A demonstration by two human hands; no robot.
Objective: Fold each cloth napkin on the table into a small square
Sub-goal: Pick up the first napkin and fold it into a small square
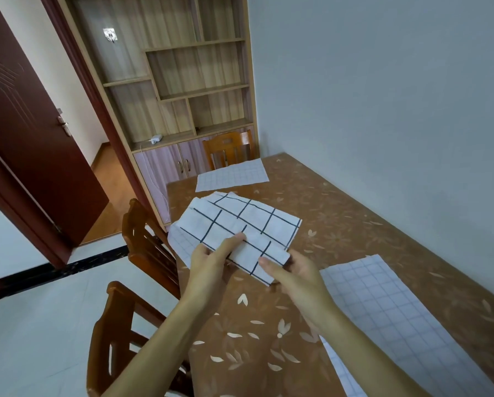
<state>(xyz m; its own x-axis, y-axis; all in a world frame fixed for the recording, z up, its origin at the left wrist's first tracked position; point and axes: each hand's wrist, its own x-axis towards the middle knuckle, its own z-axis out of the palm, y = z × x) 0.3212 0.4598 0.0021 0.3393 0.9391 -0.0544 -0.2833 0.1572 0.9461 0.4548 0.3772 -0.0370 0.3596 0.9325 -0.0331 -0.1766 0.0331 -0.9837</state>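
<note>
At the left edge of the brown, leaf-patterned worktop stood two wooden chairs, tucked in beside your left forearm. Your left hand gripped the near-left edge of the folded napkin, thumb lying flat on top and the fingers closed underneath, so the cloth was pinched between them. That napkin, white with bold dark grid lines, was held up just above the worktop, partly folded, with a thinner layer showing at its left side. Its long axis ran from near you, at the lower right, away toward the upper left, and its far corners fanned out slightly. Your right hand held the near-right corner the same way, thumb on top and fingers curled below, closed on the fabric. Beyond it, a flat napkin with faint grid lines lay at the far end of the worktop, in front of a third chair. To the right, a large unfolded napkin lay spread flat, running toward the near edge.
</note>
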